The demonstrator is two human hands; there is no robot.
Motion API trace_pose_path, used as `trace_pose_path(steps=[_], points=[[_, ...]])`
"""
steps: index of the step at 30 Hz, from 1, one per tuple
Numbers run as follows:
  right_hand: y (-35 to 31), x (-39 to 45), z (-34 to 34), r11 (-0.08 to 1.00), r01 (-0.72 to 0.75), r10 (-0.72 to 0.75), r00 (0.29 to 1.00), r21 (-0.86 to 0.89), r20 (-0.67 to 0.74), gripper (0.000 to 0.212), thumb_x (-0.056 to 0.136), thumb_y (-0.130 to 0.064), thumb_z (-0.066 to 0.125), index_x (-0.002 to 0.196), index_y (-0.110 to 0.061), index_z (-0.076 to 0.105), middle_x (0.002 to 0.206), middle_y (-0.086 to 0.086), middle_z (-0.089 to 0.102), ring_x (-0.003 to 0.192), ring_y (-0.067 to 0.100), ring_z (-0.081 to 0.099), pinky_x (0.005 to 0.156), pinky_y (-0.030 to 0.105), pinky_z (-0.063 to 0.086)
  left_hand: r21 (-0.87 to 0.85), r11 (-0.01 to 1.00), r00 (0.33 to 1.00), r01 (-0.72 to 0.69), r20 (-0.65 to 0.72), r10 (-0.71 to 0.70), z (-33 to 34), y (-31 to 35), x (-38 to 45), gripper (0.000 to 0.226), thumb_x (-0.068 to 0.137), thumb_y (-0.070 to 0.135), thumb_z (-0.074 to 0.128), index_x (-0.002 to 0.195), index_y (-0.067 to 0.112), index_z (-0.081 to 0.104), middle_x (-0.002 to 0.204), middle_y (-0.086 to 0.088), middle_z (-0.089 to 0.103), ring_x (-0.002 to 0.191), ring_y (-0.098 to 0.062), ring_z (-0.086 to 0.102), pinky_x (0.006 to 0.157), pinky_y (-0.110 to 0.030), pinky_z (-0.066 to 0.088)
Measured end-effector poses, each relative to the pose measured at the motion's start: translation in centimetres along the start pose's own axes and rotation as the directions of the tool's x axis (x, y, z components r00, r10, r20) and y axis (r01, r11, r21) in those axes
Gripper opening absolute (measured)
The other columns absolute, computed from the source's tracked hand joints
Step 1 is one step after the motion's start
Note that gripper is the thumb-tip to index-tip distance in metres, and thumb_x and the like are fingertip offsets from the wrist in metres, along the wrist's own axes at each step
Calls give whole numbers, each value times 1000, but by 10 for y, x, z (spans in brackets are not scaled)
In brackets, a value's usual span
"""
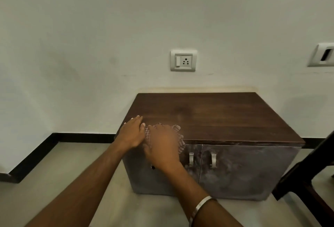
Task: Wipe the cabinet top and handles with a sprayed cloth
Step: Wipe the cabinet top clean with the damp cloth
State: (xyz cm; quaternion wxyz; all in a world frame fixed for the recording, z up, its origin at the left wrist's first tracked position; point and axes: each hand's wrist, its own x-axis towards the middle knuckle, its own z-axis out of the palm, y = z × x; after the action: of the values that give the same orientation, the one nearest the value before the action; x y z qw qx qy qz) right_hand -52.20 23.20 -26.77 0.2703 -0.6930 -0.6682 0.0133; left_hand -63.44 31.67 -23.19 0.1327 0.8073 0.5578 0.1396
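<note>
Item: checked pink-grey cloth (180,142), front-left corner of dark wood-grain cabinet top (216,116), under flat, open right hand (163,144). Left hand (132,132) open, pressing bare top. Risk: overhanging cloth slipping off edge; metal handles (191,158) skipped.

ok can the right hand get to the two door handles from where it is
Probably yes: the right hand with the cloth sits at the front edge, just above-left of the handles, and nothing lies between them.

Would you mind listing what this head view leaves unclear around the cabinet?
- Checked cloth: mostly hidden under the blurred right hand; dampness unreadable.
- Cabinet top: front-left corner covered by the left hand.
- Dark chair: cut off by the right edge.
- Second wall plate: cropped there too.
</note>
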Motion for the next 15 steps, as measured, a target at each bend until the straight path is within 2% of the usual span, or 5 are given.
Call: trace_pose_path(steps=[4, 9, 13, 15], points=[[-19, 7, 16, 1000, 24, -24, 1000, -8, -15, 67, 88, -44, 52, 148, -24, 31, 154, 4, 31, 145, 29, 17, 117, 47, 6, -48, 997, 997, 63, -48, -65, -5, -20, -4, 48, 104, 28, 29, 149, 10, 32, 157, -9, 29, 144, -22, 28, 118, -36, 23], [-39, 13, 34, 998, 45, -48, 995, -39, -87, 65, 80, -40, 59, 141, -24, 44, 145, 5, 45, 138, 31, 33, 114, 49, 20, -69, 989, 990, 134, -42, -137, -8, -39, -11, 48, 105, 28, 26, 149, 10, 31, 156, -9, 31, 144, -21, 29, 119, -35, 22], [-50, 19, 42, 998, 62, -62, 996, -2, -72, 63, 83, -37, 57, 142, -25, 43, 147, 4, 43, 140, 31, 29, 115, 48, 16, -123, 980, 984, 157, -68, -166, -12, -49, -14, 44, 104, 26, 27, 144, 10, 39, 150, -11, 41, 137, -23, 39, 115, -36, 30], [-55, 20, 44, 998, 67, -66, 995, 10, -81, 61, 81, -37, 58, 140, -24, 47, 144, 5, 47, 138, 32, 33, 114, 50, 20, -143, 975, 980, 172, -78, -184, -13, -54, -15, 44, 104, 26, 28, 144, 11, 39, 148, -11, 43, 136, -23, 41, 113, -35, 31]])
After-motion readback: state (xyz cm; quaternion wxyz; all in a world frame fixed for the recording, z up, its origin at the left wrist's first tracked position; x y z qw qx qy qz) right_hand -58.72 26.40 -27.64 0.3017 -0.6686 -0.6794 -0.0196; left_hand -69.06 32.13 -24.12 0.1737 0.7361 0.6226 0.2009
